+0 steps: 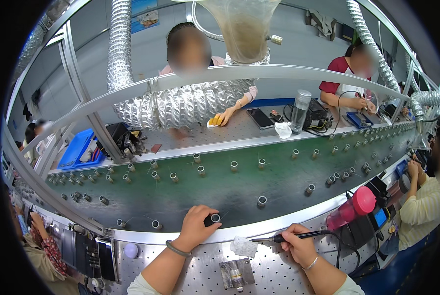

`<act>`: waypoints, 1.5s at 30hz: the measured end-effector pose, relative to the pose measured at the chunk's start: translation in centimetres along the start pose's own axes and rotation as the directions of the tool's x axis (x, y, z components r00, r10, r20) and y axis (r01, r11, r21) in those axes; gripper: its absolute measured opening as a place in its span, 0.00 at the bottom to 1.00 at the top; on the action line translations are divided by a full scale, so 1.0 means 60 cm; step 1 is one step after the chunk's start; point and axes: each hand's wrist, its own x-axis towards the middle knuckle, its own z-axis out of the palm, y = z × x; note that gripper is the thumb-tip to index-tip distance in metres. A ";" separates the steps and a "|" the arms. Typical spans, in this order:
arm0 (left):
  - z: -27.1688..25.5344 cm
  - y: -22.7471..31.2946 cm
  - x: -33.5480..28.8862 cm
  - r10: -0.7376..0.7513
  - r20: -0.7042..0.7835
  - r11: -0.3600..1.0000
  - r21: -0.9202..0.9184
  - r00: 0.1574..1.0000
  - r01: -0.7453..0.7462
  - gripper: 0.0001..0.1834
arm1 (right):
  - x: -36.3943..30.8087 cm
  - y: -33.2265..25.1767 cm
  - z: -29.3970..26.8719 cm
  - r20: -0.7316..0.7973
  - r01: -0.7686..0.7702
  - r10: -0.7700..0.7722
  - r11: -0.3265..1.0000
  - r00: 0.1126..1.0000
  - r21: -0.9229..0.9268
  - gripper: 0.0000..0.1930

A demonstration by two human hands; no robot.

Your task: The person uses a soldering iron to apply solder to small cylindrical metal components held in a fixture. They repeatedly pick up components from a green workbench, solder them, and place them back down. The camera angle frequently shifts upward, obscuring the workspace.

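Observation:
My left hand (196, 227) reaches to the near edge of the green conveyor belt (220, 196). Its thumb and fingers close round a small ring-topped metal cylinder (215, 218), dark on the side. In my right hand (299, 244) is a soldering iron (278, 238), held like a pen with its tip pointing left. The tip lies over or against a crumpled white wipe (243, 247) on the perforated metal bench (195, 275); contact is unclear. Between my forearms sits a small metal plate (237, 274) with a shiny cylindrical piece on it.
Several similar cylinders (234, 166) stand along the belt. A pink bottle (351, 207) and a soldering station (379, 216) are at right, a purple round object (131, 250) at left. Co-workers sit across and on both sides. A silver duct (185, 105) and frame bars cross ahead.

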 end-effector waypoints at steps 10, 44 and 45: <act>0.000 -0.005 -0.001 0.004 0.041 1.000 -0.025 0.999 -0.003 0.14 | 0.002 0.003 -0.001 -0.005 0.027 -0.028 0.999 1.000 -0.037 0.06; 0.020 0.018 0.002 -0.051 0.028 0.993 -0.107 0.998 0.053 0.15 | 0.007 0.002 -0.015 0.079 -0.020 0.033 0.987 0.996 -0.161 0.12; 0.022 0.017 0.002 -0.059 0.024 0.991 -0.119 0.998 0.061 0.16 | 0.004 0.002 -0.017 0.070 -0.034 0.045 0.988 0.997 -0.152 0.12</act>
